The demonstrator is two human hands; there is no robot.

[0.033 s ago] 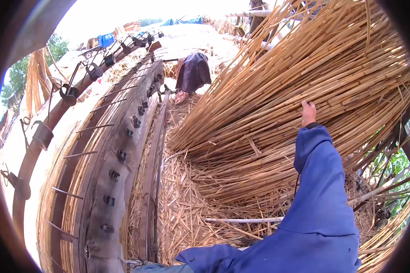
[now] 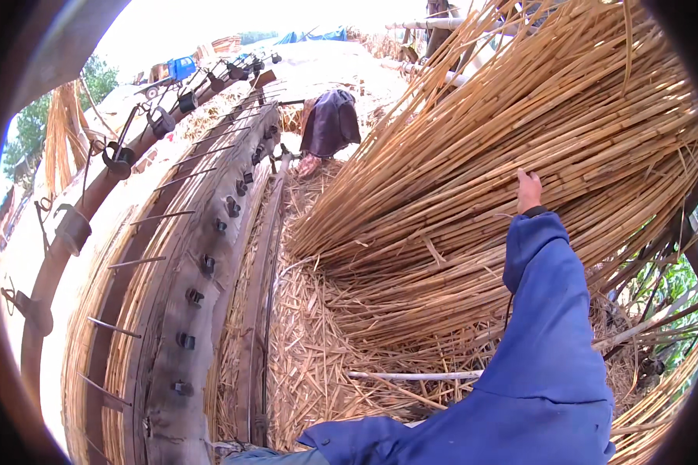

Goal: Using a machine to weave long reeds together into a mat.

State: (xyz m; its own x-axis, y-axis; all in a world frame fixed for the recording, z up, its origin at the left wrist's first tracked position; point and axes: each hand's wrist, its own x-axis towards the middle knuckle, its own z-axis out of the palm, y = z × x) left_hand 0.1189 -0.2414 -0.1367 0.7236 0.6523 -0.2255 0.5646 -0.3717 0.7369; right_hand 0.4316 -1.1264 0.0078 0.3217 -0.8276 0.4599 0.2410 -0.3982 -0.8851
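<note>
A large slanting mass of long dry reeds point(image 2: 473, 263) fills the right half. My right hand point(image 2: 529, 191), at the end of a blue sleeve point(image 2: 543, 302), has its fingers curled over some of these stalks. My left hand is out of sight; blue cloth shows along the lower edge. To the left runs a long weathered beam point(image 2: 167, 325) with small black metal fittings and thin rods, beside a rusty tube point(image 2: 43, 294) with clamps. Reed stalks point(image 2: 77, 372) lie along the beam's left side.
A dark garment point(image 2: 329, 124) stands or drapes at the far end; what it covers is unclear. Chopped straw point(image 2: 310, 356) covers the ground, crossed by a pale pole point(image 2: 415, 374). A blue truck point(image 2: 180, 68), trees point(image 2: 31, 139) and upright reed bundles point(image 2: 58, 139) are behind.
My right hand and sleeve have shifted very slightly to the right on the reeds.
</note>
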